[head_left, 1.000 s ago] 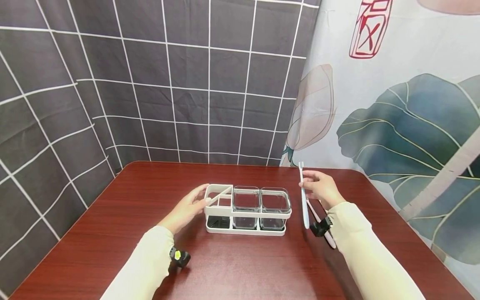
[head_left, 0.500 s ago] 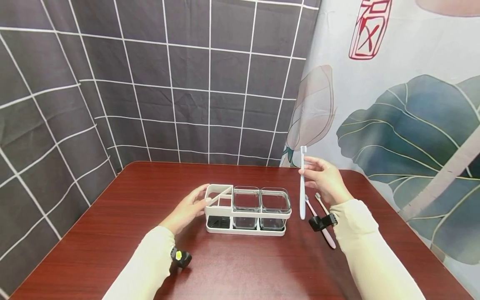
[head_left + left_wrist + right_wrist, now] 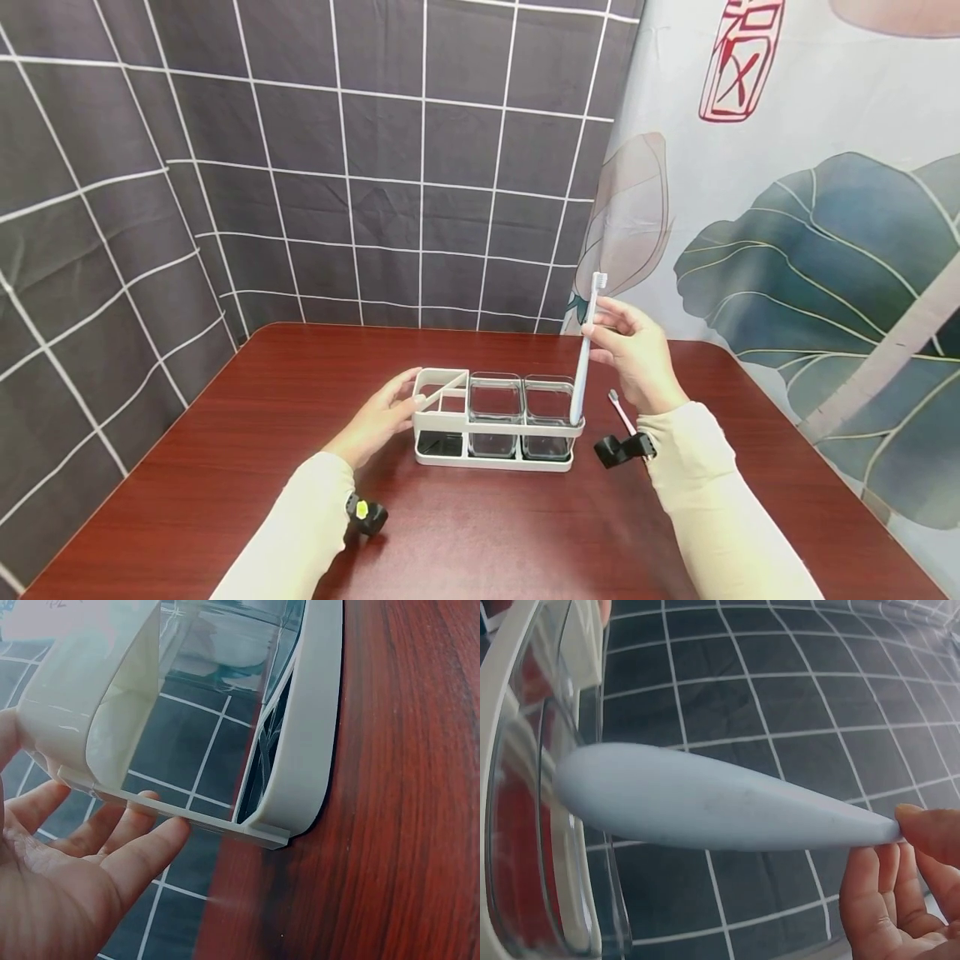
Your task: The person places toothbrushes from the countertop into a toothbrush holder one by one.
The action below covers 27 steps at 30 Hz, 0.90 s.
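- While I watch from a distance, the right hand [image 3: 636, 358] pinches a slender, pale-blue plastic toothbrush [image 3: 582, 367] well up its handle, bristles on top, the whole length slightly tilted.
- Its rounded butt end is by the right side of the clear, square glass cup [image 3: 546, 407] on the right; I can't tell whether it is over the mouth or just in front of the rim.
- The left hand [image 3: 378, 417] has relaxed, nearly straight fingers touching the left end of the white, two-tier plastic rack [image 3: 442, 423].
- I judge that a knock on the glass could pivot the brush, since the pinch is far from the butt.
- A sideways push could slide the rack along the glossy, red-brown table [image 3: 487, 529], as the left touch looks light.
- A lowered sleeve might nudge the pink-handled toothbrush [image 3: 622, 413] lying partly hidden by the right wrist.
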Each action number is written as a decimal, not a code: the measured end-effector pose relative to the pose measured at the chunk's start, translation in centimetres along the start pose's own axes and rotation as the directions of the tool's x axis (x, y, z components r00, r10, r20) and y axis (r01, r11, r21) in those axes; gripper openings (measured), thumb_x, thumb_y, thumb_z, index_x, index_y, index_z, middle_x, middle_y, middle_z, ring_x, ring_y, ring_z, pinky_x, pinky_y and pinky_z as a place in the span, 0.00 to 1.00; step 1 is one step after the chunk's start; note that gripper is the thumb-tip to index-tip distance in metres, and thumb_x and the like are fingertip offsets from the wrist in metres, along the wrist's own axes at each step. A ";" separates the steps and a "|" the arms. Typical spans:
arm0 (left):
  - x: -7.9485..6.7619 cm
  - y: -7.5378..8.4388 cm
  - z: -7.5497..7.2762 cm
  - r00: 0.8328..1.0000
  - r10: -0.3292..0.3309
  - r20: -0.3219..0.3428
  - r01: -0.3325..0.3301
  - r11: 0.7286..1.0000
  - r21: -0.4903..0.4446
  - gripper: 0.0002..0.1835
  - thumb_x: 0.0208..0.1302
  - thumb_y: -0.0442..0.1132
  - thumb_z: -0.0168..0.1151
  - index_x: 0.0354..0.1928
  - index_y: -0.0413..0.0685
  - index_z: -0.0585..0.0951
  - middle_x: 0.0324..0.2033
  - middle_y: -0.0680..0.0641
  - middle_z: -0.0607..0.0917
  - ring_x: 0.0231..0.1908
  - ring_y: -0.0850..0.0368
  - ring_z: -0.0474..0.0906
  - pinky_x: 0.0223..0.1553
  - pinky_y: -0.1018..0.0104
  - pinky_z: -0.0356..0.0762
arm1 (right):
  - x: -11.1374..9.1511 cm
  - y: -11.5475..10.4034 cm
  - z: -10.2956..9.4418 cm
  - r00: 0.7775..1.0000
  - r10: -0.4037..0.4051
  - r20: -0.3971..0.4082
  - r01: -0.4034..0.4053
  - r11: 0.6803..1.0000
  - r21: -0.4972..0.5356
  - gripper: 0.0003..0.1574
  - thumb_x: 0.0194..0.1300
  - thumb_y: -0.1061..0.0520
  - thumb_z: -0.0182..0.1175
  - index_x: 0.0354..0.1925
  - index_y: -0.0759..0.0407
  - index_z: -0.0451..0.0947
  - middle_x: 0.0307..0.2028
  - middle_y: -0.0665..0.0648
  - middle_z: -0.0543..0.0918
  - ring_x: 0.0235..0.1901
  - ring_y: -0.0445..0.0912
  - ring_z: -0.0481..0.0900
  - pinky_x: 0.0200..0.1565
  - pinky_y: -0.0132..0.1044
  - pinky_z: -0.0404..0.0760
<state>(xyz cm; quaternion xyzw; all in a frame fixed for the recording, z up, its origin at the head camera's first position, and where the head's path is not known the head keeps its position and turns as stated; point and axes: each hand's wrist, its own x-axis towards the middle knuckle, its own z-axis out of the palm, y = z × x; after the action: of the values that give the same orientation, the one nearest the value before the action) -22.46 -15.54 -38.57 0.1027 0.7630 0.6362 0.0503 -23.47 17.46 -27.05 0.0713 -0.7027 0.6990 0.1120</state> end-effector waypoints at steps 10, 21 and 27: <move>-0.1 -0.1 0.1 1.000 -0.012 0.000 0.012 1.000 -0.007 0.32 0.70 0.38 0.55 0.73 0.45 0.58 0.69 0.32 0.61 0.62 0.37 0.68 0.61 0.47 0.70 | 0.1 0.2 2.9 0.999 -0.020 -0.041 0.024 0.995 0.098 0.32 0.62 0.72 0.59 0.64 0.67 0.66 0.35 0.47 0.79 0.31 0.37 0.80 0.34 0.31 0.84; 0.0 0.0 0.3 1.000 -0.002 -0.002 0.002 1.000 -0.017 0.32 0.70 0.37 0.54 0.73 0.45 0.58 0.69 0.33 0.62 0.61 0.38 0.69 0.60 0.48 0.71 | -0.2 0.2 6.6 0.997 -0.069 -0.036 0.075 0.979 0.188 0.31 0.60 0.74 0.58 0.62 0.67 0.68 0.33 0.45 0.78 0.31 0.36 0.80 0.33 0.31 0.84; 0.0 0.1 0.2 1.000 -0.004 -0.002 0.003 1.000 -0.016 0.32 0.70 0.37 0.54 0.73 0.45 0.58 0.69 0.33 0.62 0.61 0.38 0.69 0.60 0.47 0.71 | -0.7 0.4 8.4 0.994 -0.100 -0.041 0.107 0.965 0.241 0.29 0.60 0.75 0.58 0.59 0.67 0.69 0.34 0.46 0.78 0.33 0.37 0.79 0.34 0.32 0.84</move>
<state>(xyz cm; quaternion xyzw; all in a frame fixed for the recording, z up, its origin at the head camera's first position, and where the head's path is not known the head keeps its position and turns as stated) -22.37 -15.30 -38.57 0.1001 0.7580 0.6424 0.0513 -23.42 9.06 -27.57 0.1112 -0.6055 0.7738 0.1490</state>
